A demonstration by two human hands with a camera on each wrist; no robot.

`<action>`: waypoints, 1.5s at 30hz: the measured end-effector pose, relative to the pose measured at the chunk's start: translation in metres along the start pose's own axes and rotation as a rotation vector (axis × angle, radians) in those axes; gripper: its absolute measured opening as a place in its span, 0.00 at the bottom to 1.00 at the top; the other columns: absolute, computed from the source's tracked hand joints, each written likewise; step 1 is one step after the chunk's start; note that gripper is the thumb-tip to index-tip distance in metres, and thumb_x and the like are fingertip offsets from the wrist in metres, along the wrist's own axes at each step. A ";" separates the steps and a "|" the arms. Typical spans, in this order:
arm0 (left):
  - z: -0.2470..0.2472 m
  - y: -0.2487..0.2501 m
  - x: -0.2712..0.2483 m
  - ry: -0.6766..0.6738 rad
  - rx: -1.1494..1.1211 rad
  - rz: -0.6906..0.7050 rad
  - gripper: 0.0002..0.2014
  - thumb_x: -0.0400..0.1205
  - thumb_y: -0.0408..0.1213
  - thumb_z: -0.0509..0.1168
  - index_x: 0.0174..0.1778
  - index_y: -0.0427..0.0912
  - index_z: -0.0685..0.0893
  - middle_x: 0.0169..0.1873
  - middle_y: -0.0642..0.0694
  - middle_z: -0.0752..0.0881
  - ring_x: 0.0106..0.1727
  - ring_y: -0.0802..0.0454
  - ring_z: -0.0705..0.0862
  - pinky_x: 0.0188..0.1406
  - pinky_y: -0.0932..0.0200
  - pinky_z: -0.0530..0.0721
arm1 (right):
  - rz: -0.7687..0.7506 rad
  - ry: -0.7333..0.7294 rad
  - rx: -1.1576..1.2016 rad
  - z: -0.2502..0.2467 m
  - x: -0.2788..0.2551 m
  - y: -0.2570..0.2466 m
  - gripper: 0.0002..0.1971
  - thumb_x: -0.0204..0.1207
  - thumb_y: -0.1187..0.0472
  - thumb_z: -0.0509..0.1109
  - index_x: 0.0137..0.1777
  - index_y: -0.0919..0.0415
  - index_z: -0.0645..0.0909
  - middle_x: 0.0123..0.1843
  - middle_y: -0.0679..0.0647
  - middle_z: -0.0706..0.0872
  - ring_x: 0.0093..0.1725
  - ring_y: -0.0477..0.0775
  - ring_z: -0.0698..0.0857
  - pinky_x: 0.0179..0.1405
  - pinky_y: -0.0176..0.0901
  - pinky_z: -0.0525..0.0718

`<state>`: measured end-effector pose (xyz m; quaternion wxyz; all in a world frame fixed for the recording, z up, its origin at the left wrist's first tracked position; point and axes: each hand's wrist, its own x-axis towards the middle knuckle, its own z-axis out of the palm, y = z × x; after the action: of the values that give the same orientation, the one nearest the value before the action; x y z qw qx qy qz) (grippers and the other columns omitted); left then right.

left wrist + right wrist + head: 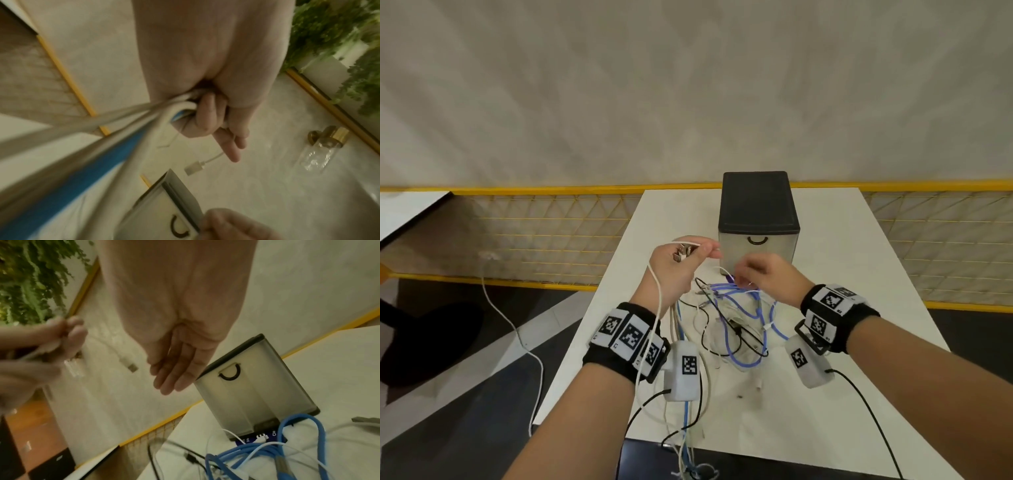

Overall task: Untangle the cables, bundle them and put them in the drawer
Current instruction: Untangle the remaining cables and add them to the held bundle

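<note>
A tangle of blue, white and black cables (736, 325) lies mid-table on the white table (842, 394), just in front of a small drawer unit (756, 219) with a black top and a shut translucent drawer (252, 394). My left hand (702, 251) is raised left of the unit and grips a bunch of white cables (180, 100) and a blue one, whose strands trail down past my wrist and over the table's near edge. A white USB plug (194, 168) dangles below it. My right hand (174, 369) hovers over the blue cable loops (267, 451) with straight fingers, holding nothing.
A yellow-framed mesh fence (551, 233) runs behind and left of the table. A white cord (517, 335) lies on the dark floor to the left, near a black round base (431, 342). The table's right half and front right are bare. Green plants (30, 280) hang nearby.
</note>
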<state>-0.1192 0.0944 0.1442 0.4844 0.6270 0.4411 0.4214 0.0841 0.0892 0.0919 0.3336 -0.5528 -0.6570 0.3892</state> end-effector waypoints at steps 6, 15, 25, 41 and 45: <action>-0.007 -0.013 0.004 0.048 0.228 0.149 0.06 0.84 0.37 0.69 0.49 0.42 0.93 0.44 0.52 0.93 0.43 0.70 0.87 0.46 0.76 0.78 | 0.226 -0.001 0.318 -0.007 -0.001 -0.030 0.21 0.86 0.50 0.56 0.55 0.68 0.83 0.39 0.62 0.88 0.37 0.59 0.88 0.37 0.42 0.88; 0.012 -0.021 -0.003 -0.165 0.304 0.176 0.23 0.80 0.32 0.73 0.68 0.60 0.84 0.52 0.53 0.92 0.47 0.64 0.85 0.53 0.68 0.82 | 0.034 0.133 0.589 0.001 0.000 -0.053 0.14 0.87 0.63 0.56 0.55 0.70 0.81 0.41 0.60 0.88 0.41 0.53 0.89 0.46 0.46 0.90; 0.019 0.005 -0.004 0.086 -0.102 0.041 0.07 0.83 0.46 0.70 0.48 0.47 0.87 0.32 0.47 0.84 0.27 0.58 0.76 0.27 0.63 0.74 | -0.092 0.010 0.254 0.028 -0.022 -0.059 0.13 0.88 0.60 0.53 0.48 0.64 0.77 0.25 0.51 0.75 0.20 0.45 0.72 0.22 0.39 0.79; -0.009 0.024 -0.045 -0.286 0.120 -0.237 0.14 0.79 0.47 0.74 0.54 0.42 0.88 0.19 0.56 0.70 0.19 0.58 0.63 0.15 0.66 0.62 | -0.128 0.045 -0.123 0.012 -0.058 -0.059 0.17 0.83 0.49 0.61 0.38 0.58 0.81 0.33 0.71 0.76 0.30 0.62 0.70 0.30 0.52 0.72; -0.011 0.022 -0.050 -0.030 0.185 -0.186 0.11 0.80 0.49 0.73 0.47 0.45 0.88 0.20 0.58 0.75 0.19 0.60 0.67 0.17 0.67 0.67 | -0.104 0.049 -0.114 -0.006 -0.062 -0.069 0.17 0.85 0.52 0.59 0.38 0.59 0.79 0.26 0.55 0.75 0.25 0.48 0.70 0.26 0.43 0.71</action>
<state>-0.1398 0.0459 0.1627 0.4683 0.6316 0.5270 0.3226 0.0670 0.0230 0.1549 0.3374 -0.5455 -0.6974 0.3196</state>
